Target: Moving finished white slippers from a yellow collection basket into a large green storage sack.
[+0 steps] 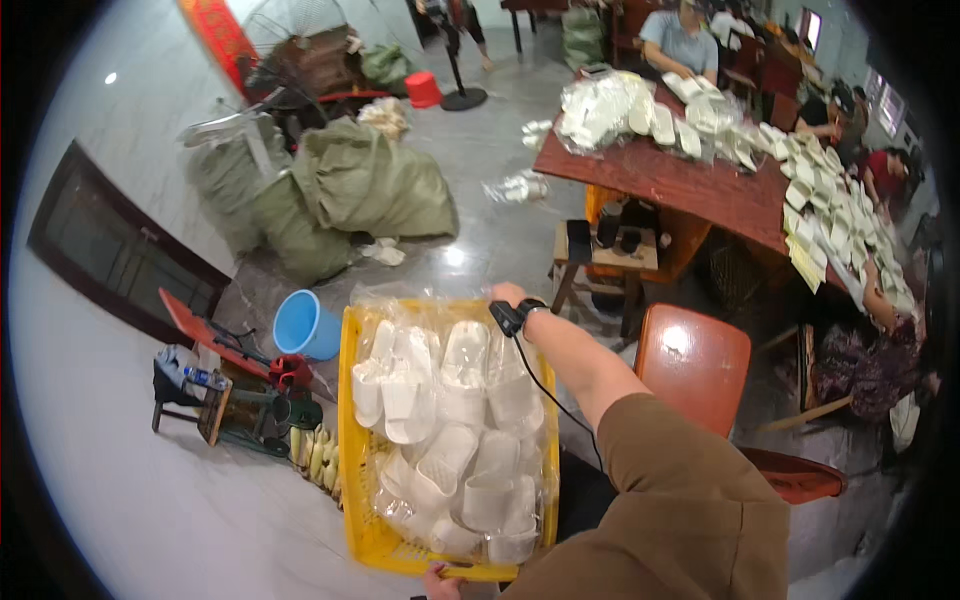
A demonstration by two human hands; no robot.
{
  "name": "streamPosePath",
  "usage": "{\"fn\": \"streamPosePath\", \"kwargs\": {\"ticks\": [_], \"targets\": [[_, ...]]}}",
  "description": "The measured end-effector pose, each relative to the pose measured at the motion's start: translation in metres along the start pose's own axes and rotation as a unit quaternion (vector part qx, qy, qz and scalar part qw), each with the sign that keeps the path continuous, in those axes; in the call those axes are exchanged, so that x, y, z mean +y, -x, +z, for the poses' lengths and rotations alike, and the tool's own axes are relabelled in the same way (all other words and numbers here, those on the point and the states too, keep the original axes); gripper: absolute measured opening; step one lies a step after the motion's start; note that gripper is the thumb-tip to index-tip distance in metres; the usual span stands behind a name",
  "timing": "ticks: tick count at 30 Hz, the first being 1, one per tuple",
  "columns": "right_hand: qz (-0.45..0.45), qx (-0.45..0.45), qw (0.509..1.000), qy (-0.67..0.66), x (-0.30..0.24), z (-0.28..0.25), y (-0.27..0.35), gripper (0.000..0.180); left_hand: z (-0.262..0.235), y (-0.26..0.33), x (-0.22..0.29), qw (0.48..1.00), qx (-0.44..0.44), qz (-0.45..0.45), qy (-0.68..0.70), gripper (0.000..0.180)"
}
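Observation:
I carry a yellow plastic crate [349, 420] filled with white slippers [465, 420] wrapped in clear plastic. My right hand [506, 296] reaches over the load and grips the crate's far rim; a black device with a cable is strapped to that wrist. My left hand [441, 583] holds the near rim at the bottom edge of the view, and only its fingers show.
A blue bucket [305, 325] and a small stool with tools stand left of the crate. An orange chair [692, 365] is to the right. Green sacks [370, 185] lie behind. People sit at a long red table [690, 185] covered with white slippers.

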State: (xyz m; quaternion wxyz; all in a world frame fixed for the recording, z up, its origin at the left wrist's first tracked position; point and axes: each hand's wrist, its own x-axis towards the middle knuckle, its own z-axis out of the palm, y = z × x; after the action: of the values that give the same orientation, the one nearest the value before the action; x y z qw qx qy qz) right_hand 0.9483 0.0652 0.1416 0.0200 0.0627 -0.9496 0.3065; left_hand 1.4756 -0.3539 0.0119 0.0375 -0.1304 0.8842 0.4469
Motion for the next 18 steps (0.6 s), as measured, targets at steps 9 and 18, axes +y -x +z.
{"fn": "streamPosePath", "kwargs": {"ticks": [9, 18], "targets": [[0.082, 0.001, 0.997, 0.001, 0.059, -0.064, -0.122, 0.031, -0.029, -0.149, 0.123, 0.986, -0.009, -0.077, 0.151, 0.048], [0.053, 0.107, 0.993, 0.015, 0.087, -0.149, -0.182, 0.026, -0.075, -0.263, 0.238, 0.994, 0.035, 0.038, -0.093, 0.053]]}}
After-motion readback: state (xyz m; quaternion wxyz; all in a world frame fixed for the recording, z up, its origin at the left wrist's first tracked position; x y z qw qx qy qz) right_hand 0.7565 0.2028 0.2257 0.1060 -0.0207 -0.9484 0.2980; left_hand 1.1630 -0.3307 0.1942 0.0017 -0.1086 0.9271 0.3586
